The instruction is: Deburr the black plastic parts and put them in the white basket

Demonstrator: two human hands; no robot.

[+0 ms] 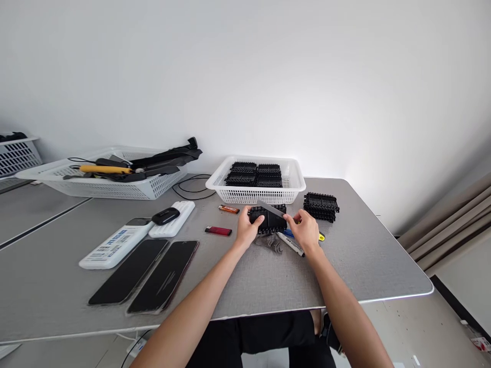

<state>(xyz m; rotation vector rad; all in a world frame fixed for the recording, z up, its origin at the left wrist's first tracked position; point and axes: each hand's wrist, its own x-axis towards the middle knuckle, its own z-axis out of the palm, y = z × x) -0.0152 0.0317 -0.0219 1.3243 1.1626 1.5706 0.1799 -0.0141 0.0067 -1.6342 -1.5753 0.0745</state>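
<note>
My left hand (pixel 247 225) is closed around the left end of a black plastic part (pixel 270 221) with toothed edges, its thumb lying on the face. My right hand (pixel 305 228) pinches a flat metal blade (pixel 271 208), which lies across the upper part of that piece. Whether the blade belongs to a knife or is a loose strip, I cannot tell. Beneath the hands lie a white marker (pixel 290 243), some grey scraps (pixel 273 243) and a blue and yellow tool (pixel 321 236), partly hidden by my right hand.
A white basket (pixel 261 195) holds several similar black parts; more are stacked (pixel 321 206) at right. An orange lighter (pixel 229 209) and a red lighter (pixel 218 231) lie left of my hands. Further left are two phones (pixel 163 278), white power banks (pixel 115 248) and a tool-filled basket (pixel 111 191).
</note>
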